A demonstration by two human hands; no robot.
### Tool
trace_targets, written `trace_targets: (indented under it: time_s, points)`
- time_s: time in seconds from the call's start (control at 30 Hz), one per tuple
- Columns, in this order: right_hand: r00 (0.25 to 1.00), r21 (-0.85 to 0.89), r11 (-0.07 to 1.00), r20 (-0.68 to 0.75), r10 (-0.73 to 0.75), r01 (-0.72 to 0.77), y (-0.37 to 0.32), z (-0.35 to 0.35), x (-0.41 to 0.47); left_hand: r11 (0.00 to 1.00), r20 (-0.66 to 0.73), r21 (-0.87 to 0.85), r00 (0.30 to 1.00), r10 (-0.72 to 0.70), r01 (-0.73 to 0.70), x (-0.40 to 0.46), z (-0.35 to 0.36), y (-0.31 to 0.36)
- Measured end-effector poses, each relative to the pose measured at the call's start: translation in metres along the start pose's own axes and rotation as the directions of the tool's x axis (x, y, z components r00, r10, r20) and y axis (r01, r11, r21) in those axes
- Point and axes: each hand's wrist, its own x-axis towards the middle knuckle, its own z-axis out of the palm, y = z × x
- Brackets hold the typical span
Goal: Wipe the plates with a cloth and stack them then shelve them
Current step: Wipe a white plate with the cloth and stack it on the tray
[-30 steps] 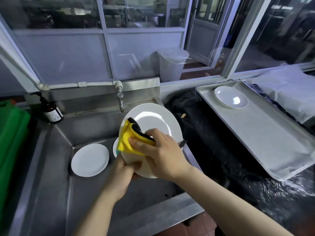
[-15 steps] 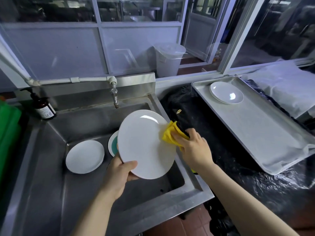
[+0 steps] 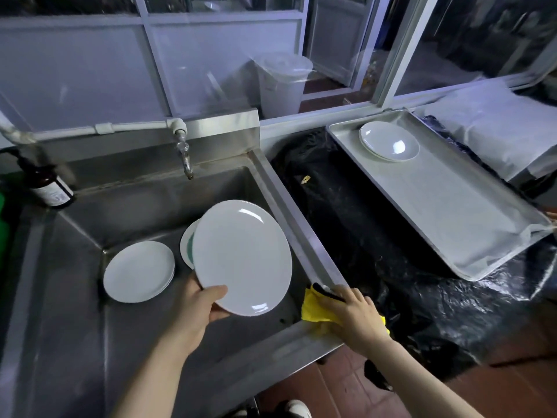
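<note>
My left hand (image 3: 197, 312) grips a large white oval plate (image 3: 242, 256) by its lower edge, held tilted over the steel sink (image 3: 75, 312). My right hand (image 3: 351, 315) lies on a yellow cloth (image 3: 313, 309) at the sink's front right corner, fingers spread over it. A small stack of white plates (image 3: 138, 271) lies on the sink floor to the left. Another plate with a green middle (image 3: 188, 247) leans behind the held plate, mostly hidden. Two white plates (image 3: 388, 145) sit stacked at the far end of a metal tray (image 3: 452, 212) on the right.
A tap (image 3: 184, 152) hangs over the sink's back wall. A brown bottle (image 3: 49, 187) stands at the sink's back left. Black plastic sheet (image 3: 361, 236) covers the counter between sink and tray. A white bin (image 3: 281, 82) stands behind the glass. White wrapped bundle (image 3: 500, 131) lies far right.
My right hand took the cloth off the plate and moved it right and down onto the sink's corner. The left hand keeps holding the plate, now lower and flatter.
</note>
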Motion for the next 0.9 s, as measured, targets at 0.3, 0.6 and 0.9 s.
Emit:
trace_targets:
  time_s: [0.3, 0.6, 0.9]
  points:
    - [0.936, 0.939, 0.271, 0.115, 0.333, -0.212, -0.033, -0.047, 0.028, 0.994, 0.094, -0.041, 0.991, -0.093, 0.097, 0.008, 0.0, -0.002]
    - [0.942, 0.92, -0.302, 0.303, 0.146, -0.25, -0.021, -0.048, 0.048, 0.987, 0.161, -0.072, 0.978, -0.131, 0.144, 0.027, 0.021, -0.002]
    - [0.935, 0.901, -0.393, 0.282, 0.216, -0.181, 0.072, -0.06, 0.087, 0.989, 0.251, -0.104, 0.965, -0.078, 0.107, 0.074, 0.107, 0.02]
